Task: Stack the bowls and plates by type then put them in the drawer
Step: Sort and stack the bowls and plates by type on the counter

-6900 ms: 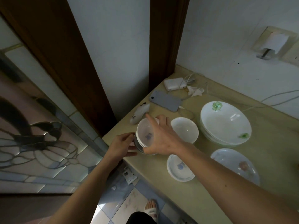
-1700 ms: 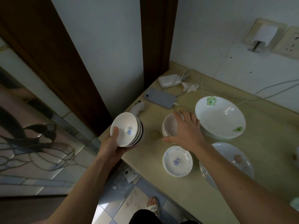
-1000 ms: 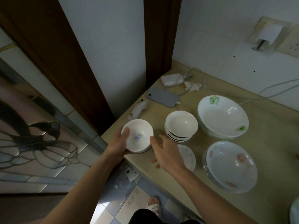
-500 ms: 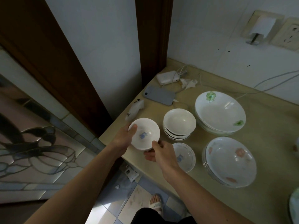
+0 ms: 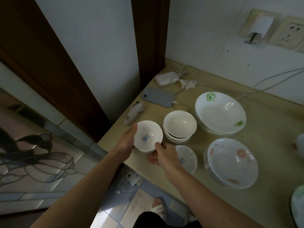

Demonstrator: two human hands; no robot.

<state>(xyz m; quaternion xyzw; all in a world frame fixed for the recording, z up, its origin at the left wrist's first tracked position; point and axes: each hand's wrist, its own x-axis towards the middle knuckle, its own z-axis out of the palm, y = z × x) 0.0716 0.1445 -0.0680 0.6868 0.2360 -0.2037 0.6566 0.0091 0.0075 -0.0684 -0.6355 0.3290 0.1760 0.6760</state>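
Just left of the plain bowl stack (image 5: 179, 127) — my left hand (image 5: 126, 140) and right hand (image 5: 162, 155) cup the blue-flower bowls (image 5: 148, 137), fingers curled round both sides to keep the nest square.

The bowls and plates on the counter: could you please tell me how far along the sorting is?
Done: plain bowls, green-leaf plates and pink-flower plates sit stacked. In hand: the left hand and right hand hold the blue-flower bowls. Left: the patterned small dish lies apart, and nothing is in a drawer; none is visible.
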